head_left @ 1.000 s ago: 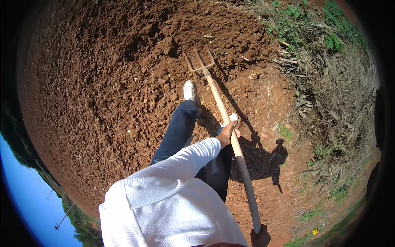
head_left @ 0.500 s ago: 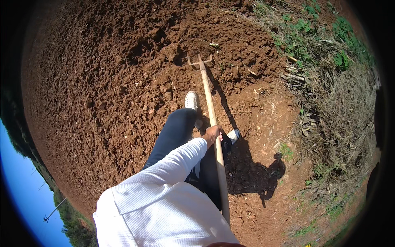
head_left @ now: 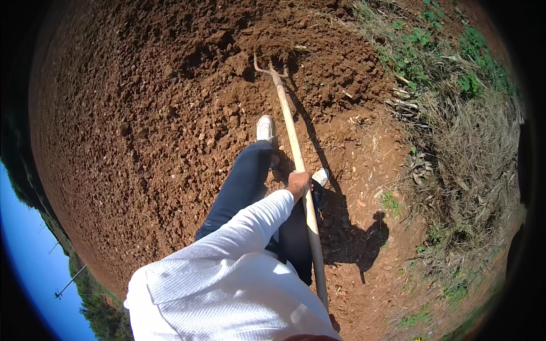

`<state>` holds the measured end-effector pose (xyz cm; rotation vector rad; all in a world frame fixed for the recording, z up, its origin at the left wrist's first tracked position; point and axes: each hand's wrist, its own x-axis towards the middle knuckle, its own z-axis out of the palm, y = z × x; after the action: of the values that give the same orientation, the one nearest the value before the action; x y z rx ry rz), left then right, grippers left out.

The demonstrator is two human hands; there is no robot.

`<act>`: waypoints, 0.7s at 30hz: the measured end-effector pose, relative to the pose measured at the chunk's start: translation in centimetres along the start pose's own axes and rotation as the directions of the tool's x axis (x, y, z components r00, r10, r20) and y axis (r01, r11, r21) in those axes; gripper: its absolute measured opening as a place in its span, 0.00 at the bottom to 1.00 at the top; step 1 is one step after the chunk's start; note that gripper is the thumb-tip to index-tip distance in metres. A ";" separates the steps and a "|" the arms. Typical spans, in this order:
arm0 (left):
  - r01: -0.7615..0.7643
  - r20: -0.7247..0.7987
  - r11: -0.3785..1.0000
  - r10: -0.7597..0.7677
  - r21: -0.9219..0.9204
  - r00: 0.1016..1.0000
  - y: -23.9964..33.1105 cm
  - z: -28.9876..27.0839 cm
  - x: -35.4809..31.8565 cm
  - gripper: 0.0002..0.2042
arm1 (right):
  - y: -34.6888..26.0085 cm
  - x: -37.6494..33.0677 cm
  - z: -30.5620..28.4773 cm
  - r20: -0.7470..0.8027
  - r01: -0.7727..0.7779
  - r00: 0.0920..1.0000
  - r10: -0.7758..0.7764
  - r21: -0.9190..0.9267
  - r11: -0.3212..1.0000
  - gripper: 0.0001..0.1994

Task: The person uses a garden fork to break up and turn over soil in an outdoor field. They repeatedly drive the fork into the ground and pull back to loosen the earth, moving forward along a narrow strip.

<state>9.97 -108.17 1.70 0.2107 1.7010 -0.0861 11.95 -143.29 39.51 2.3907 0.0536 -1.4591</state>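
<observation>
While a long wooden handle is gripped partway along its length, one hand is seen wrapped around it, the fingers closed on the wood; by the white sleeve that crosses from the lower left it is taken to be the left hand. A second hand is only hinted at near the handle's lower end, at the bottom edge of the picture, and whether it is closed cannot be told. One fork-like tool head with curved metal prongs is sunk into the clods at the far end of the handle, near the top of the tilled ground. Two white shoes are counted: one planted on the loose soil just left of the handle, the other just right of it, beside the gripping hand. Two dark trouser legs are shown beneath the sleeve. Red-brown turned earth fills the left and middle; dry grass and green weeds line the right edge. One shadow of the person is cast on the bare ground to the right.
</observation>
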 end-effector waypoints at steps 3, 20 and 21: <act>-0.073 -0.051 0.991 0.079 0.115 0.996 1.3 -0.1 -0.1 0.05 | -0.1 1.0 1.8 0.030 0.044 0.999 -0.043 -0.044 0.998 0.12; -0.177 -0.070 0.777 0.273 0.604 0.959 11.3 0.0 6.7 0.12 | -8.9 6.9 4.5 0.089 0.122 0.984 -0.157 0.315 0.941 0.12; -0.168 -0.064 0.811 0.245 0.561 0.967 11.6 -0.1 6.9 0.12 | -9.1 6.7 4.4 0.085 0.128 0.982 -0.168 0.354 0.927 0.12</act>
<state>11.16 -96.18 -4.34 0.8540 1.7402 -0.4137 9.44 -137.04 29.47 2.6192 -0.0573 -1.8048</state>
